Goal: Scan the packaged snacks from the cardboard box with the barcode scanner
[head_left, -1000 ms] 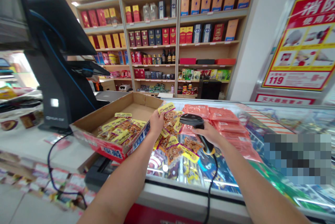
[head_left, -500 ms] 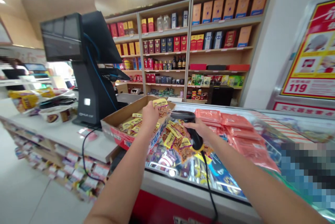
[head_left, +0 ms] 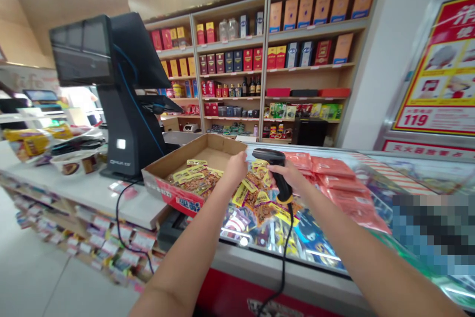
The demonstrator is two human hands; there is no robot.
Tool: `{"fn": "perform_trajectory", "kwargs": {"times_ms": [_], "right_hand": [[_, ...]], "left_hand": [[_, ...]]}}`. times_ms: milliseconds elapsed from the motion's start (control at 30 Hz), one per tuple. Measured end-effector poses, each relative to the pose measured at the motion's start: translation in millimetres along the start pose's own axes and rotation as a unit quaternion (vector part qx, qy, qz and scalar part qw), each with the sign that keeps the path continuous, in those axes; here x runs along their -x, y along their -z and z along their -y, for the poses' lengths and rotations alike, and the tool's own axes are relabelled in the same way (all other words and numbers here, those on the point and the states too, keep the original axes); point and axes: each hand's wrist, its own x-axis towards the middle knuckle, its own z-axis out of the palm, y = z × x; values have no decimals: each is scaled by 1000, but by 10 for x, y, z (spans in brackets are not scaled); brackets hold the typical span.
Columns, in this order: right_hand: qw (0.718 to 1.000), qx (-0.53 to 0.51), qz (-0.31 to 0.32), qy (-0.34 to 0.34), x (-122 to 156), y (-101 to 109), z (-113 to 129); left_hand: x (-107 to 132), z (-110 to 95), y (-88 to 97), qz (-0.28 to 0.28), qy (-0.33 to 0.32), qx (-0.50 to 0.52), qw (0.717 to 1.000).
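My right hand grips a black barcode scanner by its handle; its head points left over a pile of yellow-labelled snack packets on the glass freezer lid. The scanner's cable hangs over the front edge. My left hand is at the far end of the pile, beside the right wall of an open cardboard box. Its fingers are curled onto a packet there. More of the same packets lie inside the box.
Flat red packets lie in rows right of the scanner. A black checkout terminal stands on the white counter left of the box, its cable trailing down. Shelves of boxed goods line the back wall. A red poster hangs at right.
My left hand carried a packet from the pile over the box, then came back to the pile. The scanner hand stayed over the pile. My view swung left.
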Motion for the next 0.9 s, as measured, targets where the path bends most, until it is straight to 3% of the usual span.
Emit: {"fn": "perform_trajectory", "kwargs": {"times_ms": [133,233,433,633,733,833,900], "right_hand": [[996,19,-82,5,57,288,-174],[995,13,-102,-12,114,394,-310],[995,21,-93,-27,184,414,-446],[996,34,-83,-25,204,425,-426],[998,21,-65,-10,216,442,-419],[998,28,-50,0,240,439,-397],[999,33,-34,7,264,416,-371]], "left_hand": [[-75,7,-539,113,33,-23,993],[-98,130,-724,139,46,-39,988],[-119,307,-649,24,13,45,999],[-131,266,-501,-45,33,132,990],[-138,216,-557,-81,57,278,956],[-124,171,-668,-58,67,431,898],[-95,145,-735,-43,63,454,887]]}}
